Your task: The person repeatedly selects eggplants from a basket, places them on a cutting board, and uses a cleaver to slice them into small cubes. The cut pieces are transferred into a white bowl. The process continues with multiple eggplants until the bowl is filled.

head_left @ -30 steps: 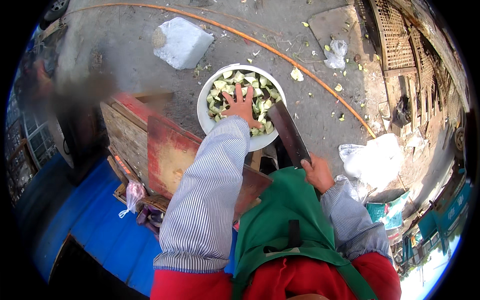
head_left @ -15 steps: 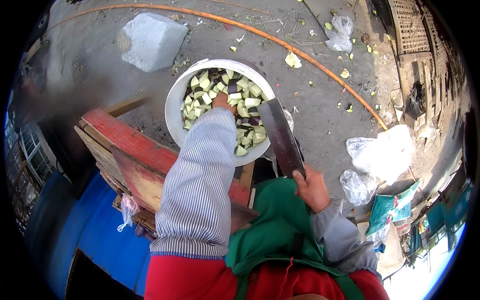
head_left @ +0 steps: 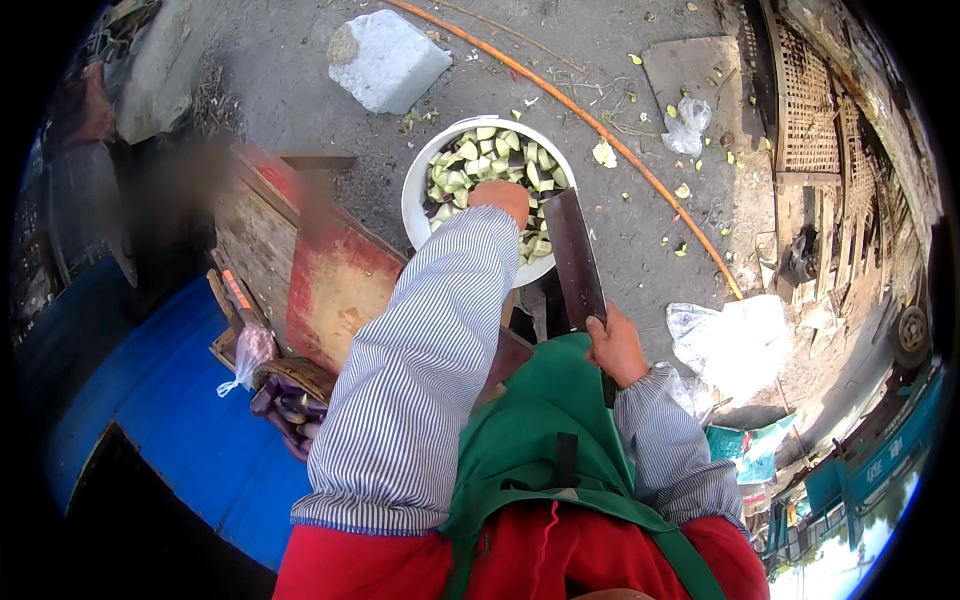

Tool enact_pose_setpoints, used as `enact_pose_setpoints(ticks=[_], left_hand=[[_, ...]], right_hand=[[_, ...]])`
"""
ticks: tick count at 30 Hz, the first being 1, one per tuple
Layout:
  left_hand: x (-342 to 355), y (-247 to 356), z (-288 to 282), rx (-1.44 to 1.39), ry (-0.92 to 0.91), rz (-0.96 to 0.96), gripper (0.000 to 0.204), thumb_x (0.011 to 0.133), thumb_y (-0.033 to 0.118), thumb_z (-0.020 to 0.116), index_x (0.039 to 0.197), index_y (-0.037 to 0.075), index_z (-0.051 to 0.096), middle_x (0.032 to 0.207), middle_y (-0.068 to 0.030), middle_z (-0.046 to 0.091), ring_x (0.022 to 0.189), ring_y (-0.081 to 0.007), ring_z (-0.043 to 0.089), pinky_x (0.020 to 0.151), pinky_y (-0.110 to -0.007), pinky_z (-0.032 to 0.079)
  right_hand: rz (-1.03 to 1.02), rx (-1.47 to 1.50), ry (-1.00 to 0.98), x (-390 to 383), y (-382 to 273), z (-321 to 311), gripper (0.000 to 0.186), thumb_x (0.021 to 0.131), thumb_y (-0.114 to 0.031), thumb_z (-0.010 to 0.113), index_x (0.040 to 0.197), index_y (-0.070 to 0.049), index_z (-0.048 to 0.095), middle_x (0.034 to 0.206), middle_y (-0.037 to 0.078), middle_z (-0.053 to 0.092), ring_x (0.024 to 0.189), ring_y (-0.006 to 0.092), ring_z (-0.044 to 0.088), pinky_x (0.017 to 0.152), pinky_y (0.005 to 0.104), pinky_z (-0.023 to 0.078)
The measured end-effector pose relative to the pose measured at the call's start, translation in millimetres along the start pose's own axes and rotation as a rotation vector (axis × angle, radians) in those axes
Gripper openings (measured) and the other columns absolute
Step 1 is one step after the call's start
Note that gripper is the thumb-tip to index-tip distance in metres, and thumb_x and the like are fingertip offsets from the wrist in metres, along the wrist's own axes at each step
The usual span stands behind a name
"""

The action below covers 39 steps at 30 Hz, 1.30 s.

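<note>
A white bucket (head_left: 412,200) stands in front of me, filled with cut eggplant pieces (head_left: 465,152) that show pale flesh and dark purple skin. My left hand (head_left: 500,199) reaches over the pieces inside it. Its fingers point down and away, so their tips are hidden. My right hand (head_left: 619,346) is closed around the handle end of a cleaver (head_left: 574,258). The broad dark blade points away from me, its far end overlapping the bucket's right rim. Striped sleeves cover both forearms, and a green apron (head_left: 540,420) lies over my lap.
Left of the bucket is a worn red wooden board (head_left: 345,285). Whole eggplants (head_left: 290,408) lie in a basket beside my left sleeve. A pale stone block (head_left: 388,62) sits beyond. An orange hose (head_left: 610,135) curves across the ground, and plastic bags (head_left: 735,345) lie at right.
The view has shifted, bringing the bucket toward the right and the whole eggplants into sight. My left hand shows more above the pieces. The right hand keeps its grip on the cleaver.
</note>
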State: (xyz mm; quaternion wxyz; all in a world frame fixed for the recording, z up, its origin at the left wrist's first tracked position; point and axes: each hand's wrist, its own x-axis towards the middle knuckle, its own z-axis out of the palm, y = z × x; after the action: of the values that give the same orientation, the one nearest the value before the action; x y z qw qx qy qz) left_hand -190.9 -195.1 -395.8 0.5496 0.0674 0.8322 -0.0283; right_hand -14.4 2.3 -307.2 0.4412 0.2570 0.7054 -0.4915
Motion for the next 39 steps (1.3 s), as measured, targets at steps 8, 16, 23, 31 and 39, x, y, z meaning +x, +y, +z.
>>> enact_pose_setpoints(ticks=[8,16,23,31,39], left_hand=[[-199.5,-38.4,87.0,-0.659,1.275,0.191,0.058,0.086,0.028,0.062,0.136,0.006,0.042,0.145,-0.0197,0.032,0.133,-0.041,0.03,0.109,-0.051,0.025],[-217.2,-103.6,290.3,-1.064,1.23,-0.694,0.075,0.091,0.037,0.049,0.145,-0.003,0.016,0.151,-0.0265,0.013,0.14,-0.0404,0.015,0.113,-0.049,0.016],[-161.6,-55.6,179.0,-0.925,1.388,-0.164,0.069,0.09,0.041,0.049,0.141,-0.001,0.029,0.147,-0.0252,0.026,0.137,-0.042,0.023,0.11,-0.056,0.017],[-149.6,-23.9,123.1,-0.81,1.287,0.093,0.074,0.082,0.034,0.06,0.14,-0.001,0.032,0.147,-0.0238,0.026,0.137,-0.0421,0.022,0.112,-0.055,0.014],[-171.6,-25.9,91.4,-0.956,1.226,0.263,0.062,0.091,0.029,0.053,0.141,0.0,0.031,0.146,-0.0222,0.03,0.138,-0.038,0.025,0.114,-0.045,0.02]], right_hand=[[0.007,-0.059,-0.039,-25.1,-42.4,-3.6,0.023,0.094,-0.011,0.047,0.113,0.002,0.051,0.075,0.008,0.058,0.045,0.0121,0.055,0.038,0.0267,0.042],[-0.055,-0.225,-0.063,-40.6,-73.0,-1.9,0.028,0.092,-0.013,0.049,0.115,0.002,0.05,0.073,0.011,0.06,0.048,0.016,0.06,0.042,0.0301,0.049],[-0.004,-0.455,-0.061,-71.9,-97.9,-7.4,0.027,0.093,-0.02,0.046,0.11,0.0,0.051,0.076,0.012,0.062,0.055,0.0163,0.062,0.048,0.0315,0.051],[-0.091,-0.491,-0.051,-88.3,-98.1,-21.6,0.024,0.092,-0.019,0.045,0.107,-0.002,0.051,0.074,0.01,0.06,0.054,0.0158,0.061,0.048,0.0314,0.051],[-0.165,-0.468,0.009,-100.3,-124.8,10.1,0.023,0.091,-0.014,0.05,0.105,0.004,0.051,0.068,0.011,0.059,0.048,0.0168,0.06,0.042,0.0316,0.049]])
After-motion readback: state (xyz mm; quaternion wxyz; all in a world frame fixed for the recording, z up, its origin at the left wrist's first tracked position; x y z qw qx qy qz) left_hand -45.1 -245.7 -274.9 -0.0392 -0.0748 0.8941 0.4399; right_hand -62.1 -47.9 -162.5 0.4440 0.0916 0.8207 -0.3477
